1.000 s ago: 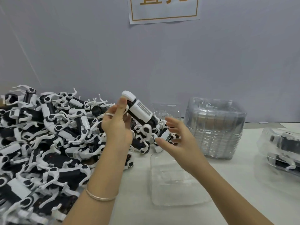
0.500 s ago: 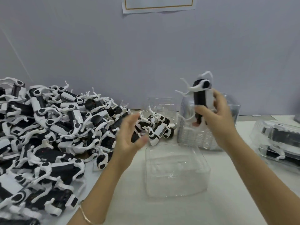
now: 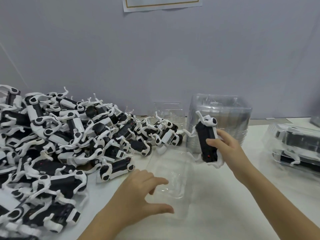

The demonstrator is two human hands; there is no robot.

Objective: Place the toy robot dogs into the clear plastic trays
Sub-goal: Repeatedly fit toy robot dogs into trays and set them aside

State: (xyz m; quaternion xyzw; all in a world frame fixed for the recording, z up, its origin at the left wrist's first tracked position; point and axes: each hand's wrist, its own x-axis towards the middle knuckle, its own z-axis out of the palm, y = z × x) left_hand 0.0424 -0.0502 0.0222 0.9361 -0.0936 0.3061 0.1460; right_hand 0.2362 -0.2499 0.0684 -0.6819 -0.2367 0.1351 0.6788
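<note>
A pale grey wall (image 3: pixel 155 58) backs a white bench (image 3: pixel 225 213), and the lower edge of a paper sheet (image 3: pixel 162 4) shows high on the wall. The left half of the bench carries a big pile (image 3: pixel 52 144) of black-and-white toy dogs, tumbled over one another from the near left edge to the far middle. Just right of the pile lies an empty clear tray (image 3: pixel 173 172), open side up. Beyond it, to the far right, stands a stack (image 3: pixel 220 115) of nested clear trays, and a single clear shell (image 3: pixel 167 110) stands by the wall to the left of the stack. At the right edge lie packed trays (image 3: pixel 294 146) with dogs inside.

The right hand (image 3: pixel 226 149) holds one dog (image 3: pixel 205 132) above the tray's far right corner, in front of the stack. Its grip is clamped round the black body, thumb on the near face. The dog is nearly upright, with white legs sticking out above and below. The left hand (image 3: pixel 136 193) is at the tray's near left side, its grip apart, fingers and thumb spread and holding nothing. Whether it touches the tray cannot be told.
</note>
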